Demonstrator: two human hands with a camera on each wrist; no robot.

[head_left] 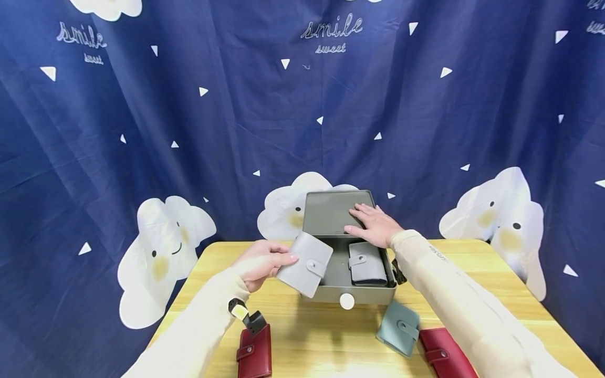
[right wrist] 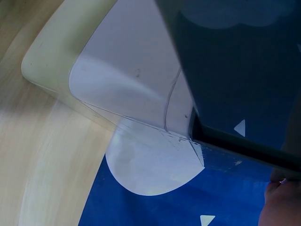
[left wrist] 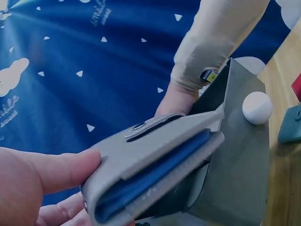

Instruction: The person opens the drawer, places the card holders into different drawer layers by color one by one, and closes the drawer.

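In the head view my left hand (head_left: 264,262) pinches a light grey snap-strap card wallet (head_left: 307,265) by its left edge, thumb on top. The wallet is tilted and overlaps the left part of a grey-green box (head_left: 333,295) with a white round knob (head_left: 347,301). Blue shows between its covers (left wrist: 160,176) in the left wrist view. My right hand (head_left: 375,226) rests with fingers extended on the inner face of the raised box lid (head_left: 331,212). A second grey card wallet (head_left: 367,265) lies inside the box, on the right.
On the wooden table (head_left: 326,336), a teal card wallet (head_left: 400,328) lies in front of the box's right corner. One red wallet (head_left: 255,354) is at front left, another (head_left: 446,354) partly under my right sleeve. A blue curtain (head_left: 236,131) hangs behind the table.
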